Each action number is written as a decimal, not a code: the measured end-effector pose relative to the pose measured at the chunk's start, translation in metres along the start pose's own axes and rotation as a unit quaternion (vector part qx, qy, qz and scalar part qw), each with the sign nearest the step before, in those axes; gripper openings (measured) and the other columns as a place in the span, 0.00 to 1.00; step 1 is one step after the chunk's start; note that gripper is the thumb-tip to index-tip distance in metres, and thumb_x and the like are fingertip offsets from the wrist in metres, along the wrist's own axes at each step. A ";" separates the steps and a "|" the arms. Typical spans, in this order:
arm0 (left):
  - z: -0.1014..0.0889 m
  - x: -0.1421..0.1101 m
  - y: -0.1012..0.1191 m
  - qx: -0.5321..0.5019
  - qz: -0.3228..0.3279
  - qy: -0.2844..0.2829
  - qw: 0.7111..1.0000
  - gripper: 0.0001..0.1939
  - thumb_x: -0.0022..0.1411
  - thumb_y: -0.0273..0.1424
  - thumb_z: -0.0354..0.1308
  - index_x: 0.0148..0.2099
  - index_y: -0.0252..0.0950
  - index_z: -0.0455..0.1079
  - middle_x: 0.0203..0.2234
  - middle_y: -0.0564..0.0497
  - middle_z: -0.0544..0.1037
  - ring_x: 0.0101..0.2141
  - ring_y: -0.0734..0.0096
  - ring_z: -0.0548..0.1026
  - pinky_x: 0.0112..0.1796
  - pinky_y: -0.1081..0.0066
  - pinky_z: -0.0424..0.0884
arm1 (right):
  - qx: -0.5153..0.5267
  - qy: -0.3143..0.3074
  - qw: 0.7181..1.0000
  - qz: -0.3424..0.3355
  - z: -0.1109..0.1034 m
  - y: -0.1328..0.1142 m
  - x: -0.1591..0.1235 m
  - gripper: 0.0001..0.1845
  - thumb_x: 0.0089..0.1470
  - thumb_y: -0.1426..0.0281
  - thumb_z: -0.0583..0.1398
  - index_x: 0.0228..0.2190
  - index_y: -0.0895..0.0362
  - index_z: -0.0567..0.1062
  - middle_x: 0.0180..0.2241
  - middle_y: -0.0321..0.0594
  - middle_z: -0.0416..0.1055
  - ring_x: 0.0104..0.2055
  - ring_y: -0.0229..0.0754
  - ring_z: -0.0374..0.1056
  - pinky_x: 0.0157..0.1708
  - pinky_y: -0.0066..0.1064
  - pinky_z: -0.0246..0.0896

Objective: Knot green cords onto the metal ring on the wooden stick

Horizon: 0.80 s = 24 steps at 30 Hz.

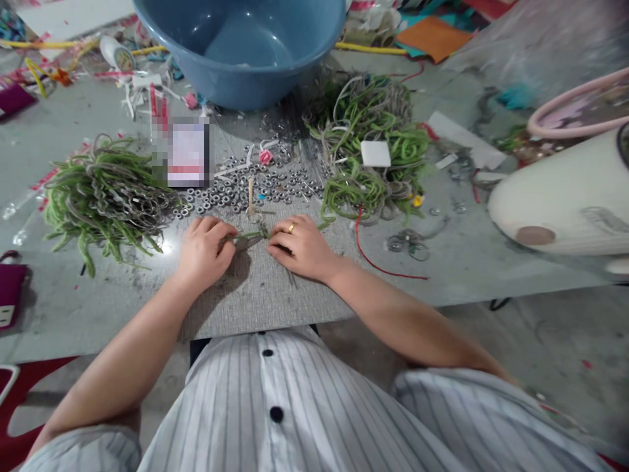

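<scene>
My left hand point(207, 252) is closed, thumb and fingers pinching one end of a green and grey cord point(249, 234) that lies low over the table. My right hand point(301, 248), with a ring on one finger, pinches the same cord further right, near a small tangle of strands. A small wooden stick point(251, 193) stands just beyond the cord between my hands. Past my fingers, many small metal nuts or rings point(221, 196) are scattered. Green and grey cords lie in a bundle point(105, 196) at left and in a looser heap point(378, 131) at right.
A large blue basin point(250, 82) stands at the back. At right are a white rounded appliance point(565, 196) and a pink-rimmed basket point(545, 124). A red string point(373, 262) runs near the table's front edge. A purple box point(10, 295) lies far left.
</scene>
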<state>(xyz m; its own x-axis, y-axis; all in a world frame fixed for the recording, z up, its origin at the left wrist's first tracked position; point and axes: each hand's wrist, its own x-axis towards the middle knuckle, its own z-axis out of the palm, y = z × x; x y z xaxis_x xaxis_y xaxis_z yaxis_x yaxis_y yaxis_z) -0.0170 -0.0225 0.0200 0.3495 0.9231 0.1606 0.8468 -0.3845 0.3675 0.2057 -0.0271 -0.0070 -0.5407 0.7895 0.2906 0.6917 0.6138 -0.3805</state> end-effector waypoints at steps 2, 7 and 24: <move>0.002 0.000 -0.002 0.013 0.000 0.033 0.999 0.13 0.58 0.29 0.48 0.40 0.38 0.73 0.43 0.45 0.76 0.46 0.57 0.70 0.49 0.58 0.65 | 0.004 0.017 1.000 0.019 0.001 0.003 0.000 0.15 0.60 0.64 0.55 0.28 0.57 0.77 0.37 0.44 0.76 0.41 0.46 0.68 0.44 0.39 0.54; 0.005 -0.001 -0.005 -0.006 -0.023 0.079 0.997 0.14 0.58 0.27 0.48 0.43 0.39 0.73 0.47 0.46 0.74 0.50 0.56 0.68 0.51 0.56 0.63 | -0.017 0.088 0.993 0.080 -0.002 0.015 0.001 0.14 0.61 0.65 0.53 0.35 0.56 0.77 0.43 0.47 0.76 0.48 0.48 0.68 0.50 0.42 0.56; 0.008 -0.002 0.001 0.020 0.089 0.012 0.996 0.15 0.63 0.33 0.50 0.47 0.37 0.74 0.48 0.42 0.75 0.54 0.50 0.65 0.51 0.51 0.62 | -0.144 0.048 0.980 0.126 -0.005 0.021 0.001 0.13 0.60 0.74 0.55 0.38 0.54 0.80 0.40 0.43 0.77 0.43 0.48 0.66 0.43 0.40 0.53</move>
<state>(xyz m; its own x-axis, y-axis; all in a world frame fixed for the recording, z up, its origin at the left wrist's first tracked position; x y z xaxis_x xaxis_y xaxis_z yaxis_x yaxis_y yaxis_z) -0.0134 -0.0246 0.0128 0.4869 0.8393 0.2419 0.7871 -0.5417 0.2949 0.2220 -0.0131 -0.0101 -0.2967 0.9045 0.3062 0.9118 0.3637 -0.1909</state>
